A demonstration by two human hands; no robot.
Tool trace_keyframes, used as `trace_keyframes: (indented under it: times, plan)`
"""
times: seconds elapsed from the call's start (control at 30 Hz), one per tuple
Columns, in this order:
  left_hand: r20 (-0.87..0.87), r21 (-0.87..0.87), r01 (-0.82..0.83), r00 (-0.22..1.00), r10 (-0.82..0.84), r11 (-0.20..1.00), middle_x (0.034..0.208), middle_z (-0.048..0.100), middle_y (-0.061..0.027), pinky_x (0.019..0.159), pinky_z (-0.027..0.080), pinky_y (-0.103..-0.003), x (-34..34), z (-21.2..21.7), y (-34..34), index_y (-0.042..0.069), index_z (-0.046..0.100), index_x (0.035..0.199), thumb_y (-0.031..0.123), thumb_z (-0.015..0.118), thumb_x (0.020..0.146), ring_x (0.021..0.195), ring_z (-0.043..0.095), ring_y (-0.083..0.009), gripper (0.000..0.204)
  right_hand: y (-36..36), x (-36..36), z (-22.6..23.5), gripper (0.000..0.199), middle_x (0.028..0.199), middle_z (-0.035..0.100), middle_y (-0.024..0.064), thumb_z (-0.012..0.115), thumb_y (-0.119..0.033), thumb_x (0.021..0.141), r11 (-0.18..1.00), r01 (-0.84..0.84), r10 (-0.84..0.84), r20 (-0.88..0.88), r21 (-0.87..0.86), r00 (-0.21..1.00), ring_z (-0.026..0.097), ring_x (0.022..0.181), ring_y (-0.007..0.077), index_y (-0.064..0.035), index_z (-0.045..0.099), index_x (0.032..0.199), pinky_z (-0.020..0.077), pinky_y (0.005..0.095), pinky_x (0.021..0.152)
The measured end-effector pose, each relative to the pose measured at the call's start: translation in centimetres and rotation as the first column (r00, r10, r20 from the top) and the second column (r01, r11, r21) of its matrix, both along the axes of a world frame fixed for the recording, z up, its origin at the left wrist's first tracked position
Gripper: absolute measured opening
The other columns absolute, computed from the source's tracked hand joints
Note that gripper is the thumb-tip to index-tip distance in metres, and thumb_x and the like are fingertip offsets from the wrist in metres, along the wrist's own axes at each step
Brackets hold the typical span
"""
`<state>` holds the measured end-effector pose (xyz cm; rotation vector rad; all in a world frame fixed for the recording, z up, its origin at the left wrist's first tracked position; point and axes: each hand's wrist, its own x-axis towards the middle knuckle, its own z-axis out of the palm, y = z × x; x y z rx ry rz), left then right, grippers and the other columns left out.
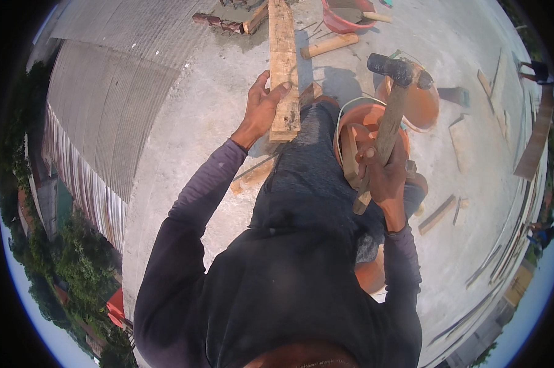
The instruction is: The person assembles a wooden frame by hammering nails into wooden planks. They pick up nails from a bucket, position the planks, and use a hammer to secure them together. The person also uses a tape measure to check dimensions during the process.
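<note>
My left hand (pixel 259 112) is wrapped around the near end of a long wooden plank (pixel 283 52), thumb across its top face. The plank points away from me, its near end beside my bent leg (pixel 301 165); a second piece seems to lie under it. In my right hand (pixel 387 181) is a hammer (pixel 389 126), gripped low on its wooden handle. Its dark metal head is raised, in line with the orange buckets beyond. Directly behind that hand stands an orange bucket (pixel 364 111) with wood pieces inside.
Another orange bucket (pixel 425 110) and a red basin (pixel 335 23) of grey mix sit farther off. A round wooden stick (pixel 330 46) and scrap wood (pixel 437 214) lie on the concrete. Corrugated roofing (pixel 105 104) borders the left edge. A person (pixel 537 70) is at the far right.
</note>
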<state>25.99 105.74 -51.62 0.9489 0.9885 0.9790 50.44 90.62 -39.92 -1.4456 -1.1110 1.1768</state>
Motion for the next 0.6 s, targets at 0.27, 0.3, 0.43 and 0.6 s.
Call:
trace_keyframes:
  times: [0.27,0.3,0.43,0.6]
  plan:
    - [0.033,0.017,-0.046,0.998,0.046,0.999,0.125,0.065,-0.0259,0.087,0.057,-0.031,0.0,0.0,0.0,-0.017,0.016,0.155,0.016,0.066,0.098,0.107,0.068,-0.0234,0.083,-4.0,-1.7,-1.2,0.06,0.097,0.07,0.0178,0.064,-0.021,0.101,0.98,-0.2,0.194,0.369,-0.022,0.909,0.069,0.08,0.0254,0.0077,0.04,0.148,0.0535,0.0375,0.074]
    - [0.047,0.022,-0.057,0.997,0.056,0.998,0.124,0.065,-0.0258,0.087,0.057,-0.031,-0.1,-0.1,-0.2,-0.017,0.016,0.155,0.015,0.067,0.098,0.106,0.068,-0.0234,0.083,-4.5,-1.6,-1.4,0.061,0.101,0.072,0.0217,0.065,-0.017,0.1,0.979,-0.203,0.19,0.364,-0.001,0.912,0.073,0.089,0.0315,0.0094,0.038,0.149,0.0554,0.0424,0.083]
    - [0.08,0.019,-0.052,0.996,0.05,0.998,0.126,0.064,-0.0264,0.089,0.055,-0.031,-0.2,-0.3,-0.4,-0.018,0.016,0.155,0.016,0.067,0.097,0.108,0.067,-0.0233,0.084,-6.0,-1.7,-2.4,0.061,0.11,0.07,0.026,0.066,-0.013,0.1,0.945,-0.275,0.149,0.518,0.177,0.842,0.073,0.091,0.0367,0.01,0.037,0.149,0.0576,0.045,0.081]
    - [0.06,0.01,-0.055,0.997,0.054,0.998,0.123,0.065,-0.0256,0.086,0.056,-0.03,-0.1,-0.6,0.0,-0.018,0.018,0.154,0.017,0.067,0.098,0.105,0.068,-0.0223,0.083,-4.5,-3.2,-3.7,0.062,0.126,0.063,0.034,0.06,-0.013,0.104,0.845,-0.48,0.163,0.741,0.236,0.651,0.074,0.085,0.0373,0.0094,0.029,0.153,0.0593,0.0451,0.074]
